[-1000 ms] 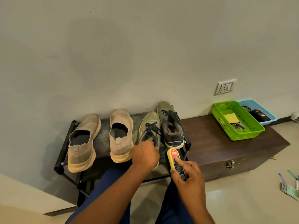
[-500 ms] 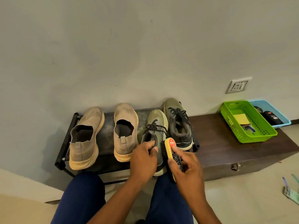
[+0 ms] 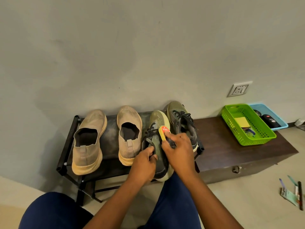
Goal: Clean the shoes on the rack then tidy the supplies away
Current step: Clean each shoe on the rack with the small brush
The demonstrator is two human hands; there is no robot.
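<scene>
Two beige slip-on shoes (image 3: 89,142) (image 3: 129,134) and two olive lace-up sneakers stand on a low black shoe rack (image 3: 66,146). My left hand (image 3: 145,162) grips the heel collar of the left olive sneaker (image 3: 159,119), whose heel juts past the rack's front edge. My right hand (image 3: 179,151) holds a yellow shoe-polish sponge (image 3: 163,132) with a red label and presses it against that sneaker's right side by the laces. The right olive sneaker (image 3: 179,116) sits just beyond my right hand.
A dark wooden chest (image 3: 231,151) adjoins the rack on the right. On it stand a green basket (image 3: 264,134) with a yellow pad and a blue tray (image 3: 274,116) with dark tins. Loose items (image 3: 293,194) lie on the floor at right. My knees are below.
My right hand has brought the sponge forward from below the shoe onto the left olive sneaker's side. My left hand has slid back to the heel collar. The view shifted left.
</scene>
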